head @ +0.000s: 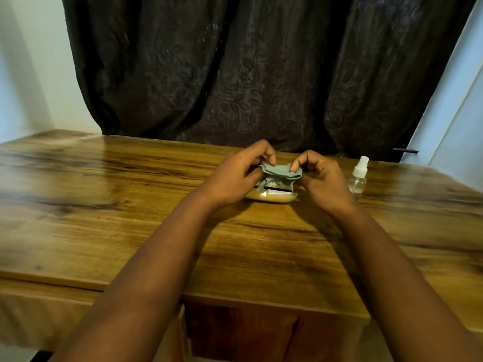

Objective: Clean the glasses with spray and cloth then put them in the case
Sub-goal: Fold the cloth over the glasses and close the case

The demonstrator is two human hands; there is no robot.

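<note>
- We noted the cloth [282,171] as soft, matt, grey-green fabric.
- We found the table [130,199] to be glossy, wood-grained board.
- We recorded the spray bottle [357,178] as clear, smooth plastic.
- We logged the curtain [261,74] as dark, crinkled fabric with a leaf pattern.
- We saw the case [271,196] as smooth and tan.

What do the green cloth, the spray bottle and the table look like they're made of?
The green cloth, pinched by the left hand and right hand, looks like soft, matte fabric, perhaps microfibre: it bunches and folds. The spray bottle seems to be clear plastic with a white nozzle. The table shows glossy wood grain; solid wood or laminate, I cannot tell.
</note>
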